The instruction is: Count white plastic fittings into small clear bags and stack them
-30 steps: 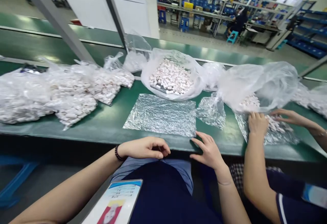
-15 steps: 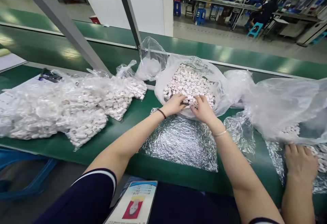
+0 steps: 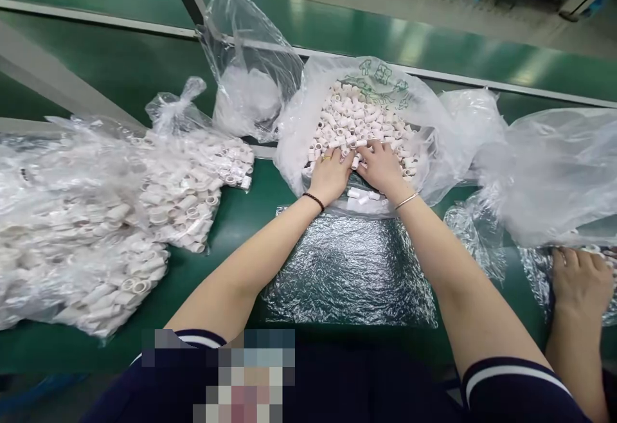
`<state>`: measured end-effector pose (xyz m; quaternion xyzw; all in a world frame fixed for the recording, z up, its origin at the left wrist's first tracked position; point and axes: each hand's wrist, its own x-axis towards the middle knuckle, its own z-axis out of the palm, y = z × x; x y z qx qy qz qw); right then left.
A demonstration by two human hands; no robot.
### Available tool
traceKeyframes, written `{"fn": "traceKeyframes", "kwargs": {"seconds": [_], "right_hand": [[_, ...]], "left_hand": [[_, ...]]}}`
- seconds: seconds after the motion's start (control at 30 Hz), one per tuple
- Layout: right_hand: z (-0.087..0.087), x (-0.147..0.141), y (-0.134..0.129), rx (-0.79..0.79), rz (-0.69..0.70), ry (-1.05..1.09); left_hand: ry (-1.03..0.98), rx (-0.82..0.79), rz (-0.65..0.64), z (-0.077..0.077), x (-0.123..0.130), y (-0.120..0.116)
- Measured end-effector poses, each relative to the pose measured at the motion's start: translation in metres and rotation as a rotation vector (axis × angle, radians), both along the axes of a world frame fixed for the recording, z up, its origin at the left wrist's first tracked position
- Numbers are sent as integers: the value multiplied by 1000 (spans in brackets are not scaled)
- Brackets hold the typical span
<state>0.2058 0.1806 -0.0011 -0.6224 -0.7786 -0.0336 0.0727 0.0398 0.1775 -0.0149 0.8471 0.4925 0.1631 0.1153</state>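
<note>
Filling the open bag (image 3: pixel 429 85), the short white pieces (image 3: pixel 347 114) lie heaped toward its far side, with a few loose ones at its near lip. Both hands reach into this bag's near part: the left hand (image 3: pixel 331 177) and the right hand (image 3: pixel 383 169) sit side by side, fingers bent down among the pieces; whether either grip is pinching one, I cannot tell. The bag's mouth is spread wide, probably so that both hands can get in together. Just in front of the bag, a shiny crinkled sheet (image 3: pixel 357 269) lies flat, perhaps kept there to be within easy reach. Left of the bag, filled clear bags (image 3: pixel 110 236) crowd together, a strip of green bench (image 3: pixel 236 224) showing between them and the sheet. A tall clear bag (image 3: pixel 255 37) touches its back left side. To its right, crumpled film (image 3: pixel 477 230) and a cloudy bag (image 3: pixel 554 172) limit sideways movement, and a co-worker's hand (image 3: pixel 581 281) rests beyond the film. Behind it, a pale rail (image 3: pixel 544 92) bounds the reach; the nearer side, over the sheet, gives the forearms most room.
</note>
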Motion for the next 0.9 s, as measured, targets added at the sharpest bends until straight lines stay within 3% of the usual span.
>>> {"fn": "traceKeyframes", "kwargs": {"seconds": [0.27,0.47,0.67,0.9], "right_hand": [[9,-1,10,-40,39,11],[16,10,23,-45,-73,103],[19,5,19,-49,-105,99],[31,5,12,-10,-178,150]], "left_hand": [[-179,-144,45,11,-2,16],[-541,-291,124,26,-6,38],[-1211,-708,277,31,-3,22],[-1654,-1114,353,42,-13,-7]]}}
